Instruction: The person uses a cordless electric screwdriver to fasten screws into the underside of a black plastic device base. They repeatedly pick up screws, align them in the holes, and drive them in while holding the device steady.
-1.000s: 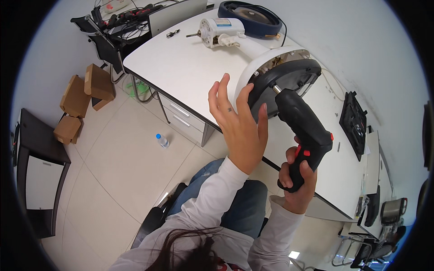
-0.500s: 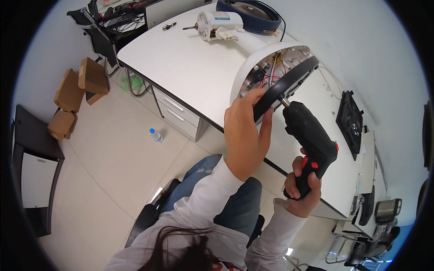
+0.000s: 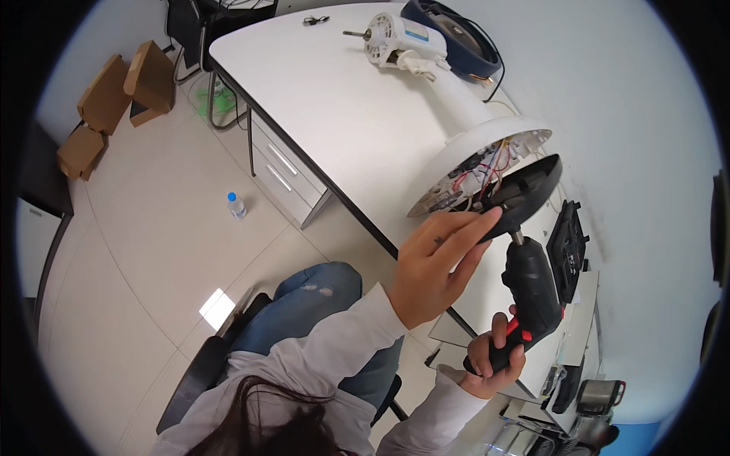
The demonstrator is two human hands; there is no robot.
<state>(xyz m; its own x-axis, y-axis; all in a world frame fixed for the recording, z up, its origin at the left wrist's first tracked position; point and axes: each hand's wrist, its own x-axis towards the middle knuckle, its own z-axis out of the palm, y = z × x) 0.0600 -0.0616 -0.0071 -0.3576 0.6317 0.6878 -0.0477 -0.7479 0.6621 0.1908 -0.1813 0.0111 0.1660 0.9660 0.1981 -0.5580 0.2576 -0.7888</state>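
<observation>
A white electric fan (image 3: 456,99) lies on its side on the table, its round base open and showing red and dark wires inside. My left hand (image 3: 437,262) pinches the near edge of a black round base cover (image 3: 541,188), tilted just off the base's open underside. With my right hand (image 3: 494,353) I grip the handle of a black and red cordless screwdriver (image 3: 532,285), my fingers wrapped round it. Its metal tip points up at the outer face of the cover; whether it sits on a screw I cannot make out.
On the white table (image 3: 319,99), a dark blue ring-shaped part (image 3: 456,30) lies behind the fan motor. An open black tool case (image 3: 566,247) stands along the wall side. A bottle (image 3: 236,206) and cardboard boxes (image 3: 148,80) are on the floor.
The cover has swung away from the base on its near side, showing more of its inside. My left fingers have shifted along its edge; the screwdriver is more upright. The view has turned.
</observation>
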